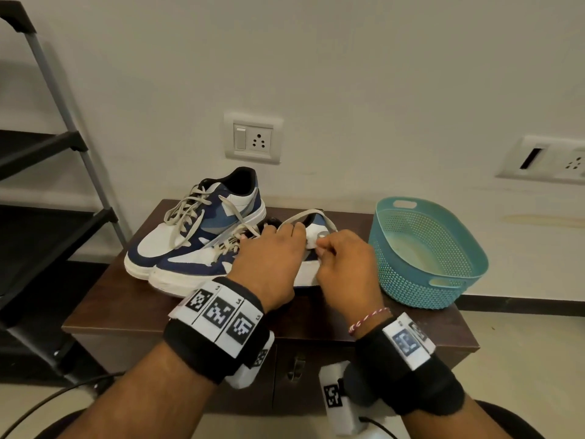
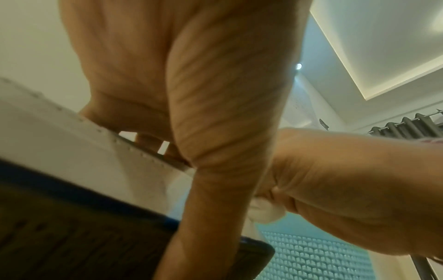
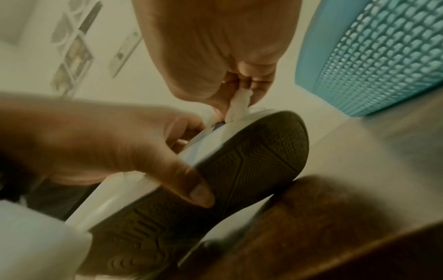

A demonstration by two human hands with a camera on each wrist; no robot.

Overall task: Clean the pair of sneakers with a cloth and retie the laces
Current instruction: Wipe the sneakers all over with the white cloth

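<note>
Dark brown wooden table [image 1: 120,315] against a cream wall [image 1: 348,74], with cabinet doors and a metal latch below its front edge. Landmark here: the teal basket [image 1: 427,251], perforated, standing on the table's right end, nothing visible inside it.

Left of the basket, two blue-and-white sneakers side by side. Far sneaker [image 1: 202,223] flat on the table nearer the wall, beige laces loose and sprawling over its tongue. Near sneaker [image 1: 196,264] just left of the basket, tipped up at the heel — dark patterned sole [image 3: 239,170] lifted clear of the wood in the right wrist view.

Left hand [image 1: 269,258] clamped on the near sneaker, fingers over the collar, thumb curled under against the sole. Right hand [image 1: 345,264] between that sneaker and the basket, fingers [image 3: 251,79] bunched tight, pinching a small white cloth [image 1: 311,240] against the heel. One lace [image 1: 304,215] arching in a loop above the heel, just left of the basket rim.

On the wall above and left of the basket, a white switch-and-socket plate [image 1: 252,138]; a second socket plate [image 1: 544,160] above and right of it. Far left of the basket, a black shelf rack [image 1: 41,147] with grey poles beside the table. Beige tiled floor below, dark skirting along the wall behind the basket.
</note>
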